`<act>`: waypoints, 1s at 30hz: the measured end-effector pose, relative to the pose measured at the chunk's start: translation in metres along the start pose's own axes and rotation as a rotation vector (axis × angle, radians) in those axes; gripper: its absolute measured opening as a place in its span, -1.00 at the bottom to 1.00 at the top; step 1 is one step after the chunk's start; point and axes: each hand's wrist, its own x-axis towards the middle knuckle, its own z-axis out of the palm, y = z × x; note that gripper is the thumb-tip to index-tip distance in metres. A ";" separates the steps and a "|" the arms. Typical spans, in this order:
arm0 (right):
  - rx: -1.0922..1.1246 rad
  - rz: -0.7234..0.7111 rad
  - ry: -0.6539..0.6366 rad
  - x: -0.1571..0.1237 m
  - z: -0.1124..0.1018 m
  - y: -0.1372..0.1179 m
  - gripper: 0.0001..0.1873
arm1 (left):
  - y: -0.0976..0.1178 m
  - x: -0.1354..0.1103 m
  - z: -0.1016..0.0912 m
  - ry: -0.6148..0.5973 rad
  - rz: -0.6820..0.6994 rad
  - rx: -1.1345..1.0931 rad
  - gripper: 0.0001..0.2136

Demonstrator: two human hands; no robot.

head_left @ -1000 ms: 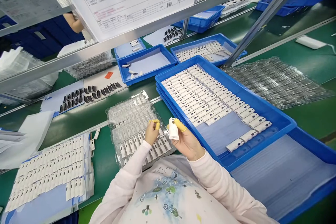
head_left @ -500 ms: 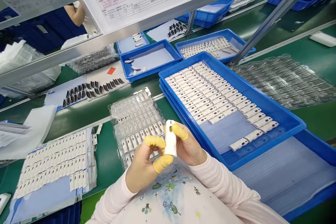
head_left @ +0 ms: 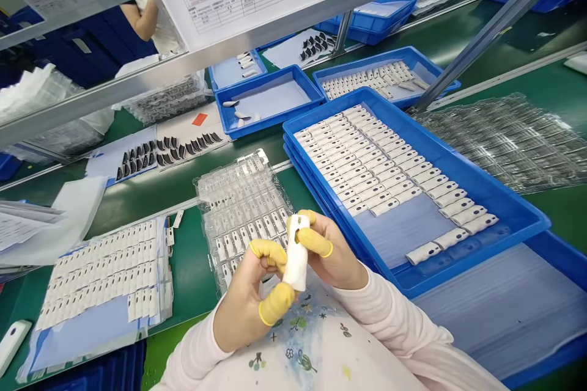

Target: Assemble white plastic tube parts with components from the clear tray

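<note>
The left hand, apart from the white piece a second ago, now grasps its lower end, while the right hand's fingers pinch its upper end. It seems steadied between both, with the clear tray just beyond the left fingers.

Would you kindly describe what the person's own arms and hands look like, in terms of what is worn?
Long, pale pinkish-white sleeves without visible print reach the wrists. The left hand and right hand each wear snug yellow finger covers, including on the thumb; otherwise, what shows is bare.
</note>
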 end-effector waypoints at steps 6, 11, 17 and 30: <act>-0.155 -0.059 0.037 0.002 -0.006 0.001 -0.62 | -0.006 0.001 -0.003 0.032 -0.141 0.110 -0.85; -0.159 -0.007 0.039 0.000 -0.005 0.000 -0.65 | -0.006 -0.002 -0.003 0.018 -0.111 0.153 -0.87; -0.480 -0.208 0.188 0.042 -0.043 0.024 -0.72 | -0.047 0.019 -0.023 0.203 -0.135 0.203 -0.77; -1.478 0.028 0.100 0.184 -0.171 0.108 -0.68 | -0.150 -0.013 -0.075 0.352 -0.394 0.120 -0.63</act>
